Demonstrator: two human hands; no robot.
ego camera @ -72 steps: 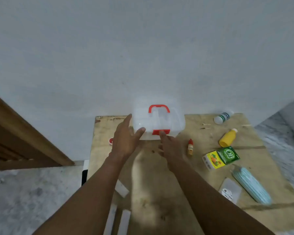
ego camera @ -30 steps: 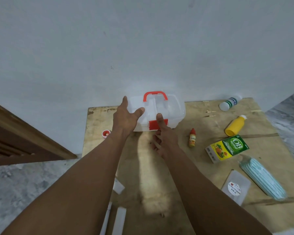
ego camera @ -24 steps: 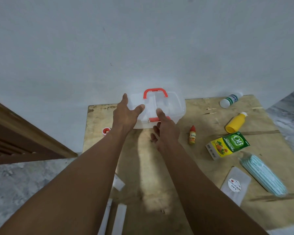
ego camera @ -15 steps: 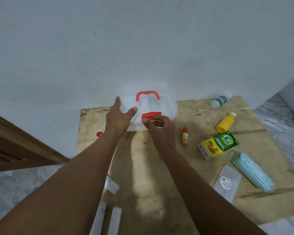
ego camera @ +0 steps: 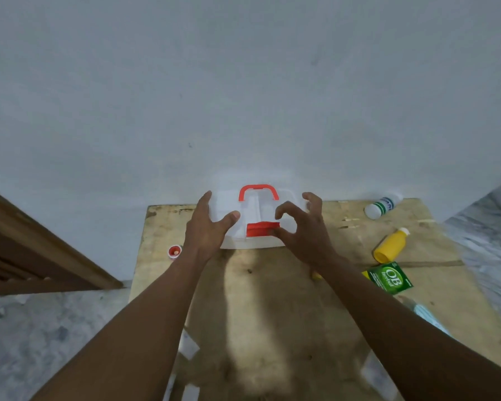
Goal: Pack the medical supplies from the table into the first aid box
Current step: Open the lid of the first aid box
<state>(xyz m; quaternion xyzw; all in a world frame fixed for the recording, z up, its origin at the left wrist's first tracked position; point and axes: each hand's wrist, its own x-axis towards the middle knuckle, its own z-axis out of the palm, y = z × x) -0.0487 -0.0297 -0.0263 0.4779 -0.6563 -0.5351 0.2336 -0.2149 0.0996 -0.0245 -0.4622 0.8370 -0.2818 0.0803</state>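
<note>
Our left hand (ego camera: 206,231), fingers straight, presses box (ego camera: 256,211) at left; right hand (ego camera: 305,237) curls round box's right end, gripping it, w/ thumb by red latch (ego camera: 260,229).

The right hand (ego camera: 304,235) is up off the tabletop and now claws over the right half of the box (ego camera: 229,204), thumb beside the red latch (ego camera: 262,229), which looks flipped loose. Its wrist now hides most of the dropper bottle (ego camera: 315,275).
</note>
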